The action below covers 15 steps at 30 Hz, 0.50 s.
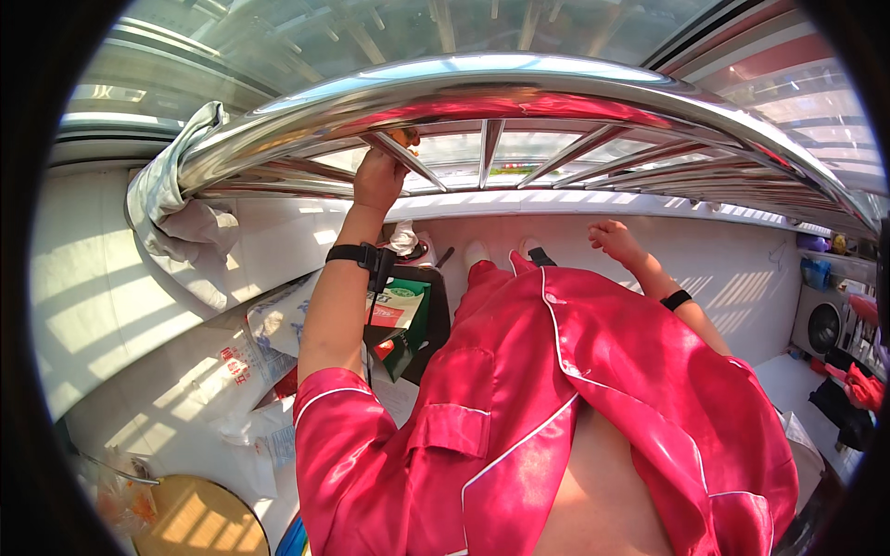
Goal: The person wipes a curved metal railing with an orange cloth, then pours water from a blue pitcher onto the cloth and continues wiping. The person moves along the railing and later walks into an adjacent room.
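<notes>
My left hand [379,179] reaches up to a thin upright bar [410,161] of a shiny metal railing [445,94]. Its fingers are curled at the bar, around a small orange-and-brown item [405,136] that looks like a cloth. The bar and my fingers hide much of that item. Off to the right, my right hand [617,240] hangs in the air below the railing. Its fingers are loosely curled, and nothing shows in them. A black strap with a small device [379,264] is on my left wrist.
A grey cloth [174,208] drapes over the railing's left end. Window glass [334,42] stands behind the railing. A dark bin or box with a green bag [417,313], plastic packaging [229,375] and a round wooden top [198,518] lie left. Shelves with household things [824,326] stand right.
</notes>
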{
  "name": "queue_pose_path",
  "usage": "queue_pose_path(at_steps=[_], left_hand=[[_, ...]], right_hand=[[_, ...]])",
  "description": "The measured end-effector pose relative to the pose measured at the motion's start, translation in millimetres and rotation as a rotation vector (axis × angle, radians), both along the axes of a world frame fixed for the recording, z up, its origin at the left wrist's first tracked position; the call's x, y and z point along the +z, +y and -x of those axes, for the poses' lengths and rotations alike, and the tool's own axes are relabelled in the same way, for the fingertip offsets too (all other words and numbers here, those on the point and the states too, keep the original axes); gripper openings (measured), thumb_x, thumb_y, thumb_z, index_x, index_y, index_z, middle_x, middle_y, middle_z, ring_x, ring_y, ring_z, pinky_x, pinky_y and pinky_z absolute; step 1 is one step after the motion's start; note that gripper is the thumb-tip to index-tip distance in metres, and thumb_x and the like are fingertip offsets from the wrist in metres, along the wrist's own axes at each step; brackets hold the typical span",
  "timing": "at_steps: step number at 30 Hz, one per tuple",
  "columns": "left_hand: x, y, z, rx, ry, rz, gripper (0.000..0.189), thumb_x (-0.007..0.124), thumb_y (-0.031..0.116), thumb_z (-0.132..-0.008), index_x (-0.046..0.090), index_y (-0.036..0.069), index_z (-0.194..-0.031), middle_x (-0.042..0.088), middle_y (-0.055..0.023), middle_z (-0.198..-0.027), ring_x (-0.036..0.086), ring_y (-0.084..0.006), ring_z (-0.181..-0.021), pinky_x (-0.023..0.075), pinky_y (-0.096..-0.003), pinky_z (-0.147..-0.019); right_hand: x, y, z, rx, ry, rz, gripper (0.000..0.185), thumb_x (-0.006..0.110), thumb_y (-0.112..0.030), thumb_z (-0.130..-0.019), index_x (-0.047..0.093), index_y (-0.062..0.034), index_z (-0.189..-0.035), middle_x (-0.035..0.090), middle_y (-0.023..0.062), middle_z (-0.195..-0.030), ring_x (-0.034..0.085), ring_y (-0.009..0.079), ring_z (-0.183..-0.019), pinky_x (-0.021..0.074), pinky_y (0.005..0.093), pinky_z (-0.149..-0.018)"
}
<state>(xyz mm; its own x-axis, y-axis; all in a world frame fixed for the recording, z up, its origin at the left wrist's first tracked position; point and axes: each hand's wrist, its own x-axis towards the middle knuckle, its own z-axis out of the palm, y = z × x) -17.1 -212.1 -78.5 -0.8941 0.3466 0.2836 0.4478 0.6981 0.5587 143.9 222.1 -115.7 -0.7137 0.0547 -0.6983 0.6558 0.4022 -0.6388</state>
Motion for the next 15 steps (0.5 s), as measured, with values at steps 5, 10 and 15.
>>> queue_pose_path(at_steps=[5,10,15], left_hand=[[-4,-12,5,0.121,0.139,0.355,0.038,0.072,0.018,-0.070,0.061,0.011,-0.105,0.063,-0.0095,-0.087,0.061,-0.0293,-0.078,0.0516,-0.0373,-0.068],[-14,-22,-7,0.496,0.041,0.451,0.024,0.064,0.019,-0.078,0.057,0.000,-0.090,0.060,-0.0156,-0.080,0.063,-0.0314,-0.070,0.0528,-0.0385,-0.056],[-21,11,-3,0.570,0.007,0.255,0.019,0.060,0.018,-0.080,0.056,-0.001,-0.085,0.061,-0.0199,-0.075,0.062,-0.0363,-0.067,0.0522,-0.0432,-0.060]], right_hand=[[-5,-14,19,0.081,-0.003,-0.028,0.031,0.058,-0.020,-0.084,0.063,0.0000,-0.107,0.065,0.0065,-0.083,0.062,0.0126,-0.069,0.0501,0.0273,-0.066],[-12,-10,28,0.080,0.060,-0.035,0.031,0.058,-0.020,-0.083,0.063,-0.0003,-0.106,0.065,0.0057,-0.082,0.062,0.0127,-0.069,0.0498,0.0279,-0.066],[-15,1,17,0.036,0.016,-0.044,0.033,0.059,-0.021,-0.082,0.062,-0.0002,-0.108,0.066,0.0065,-0.083,0.063,0.0138,-0.071,0.0496,0.0283,-0.066]])
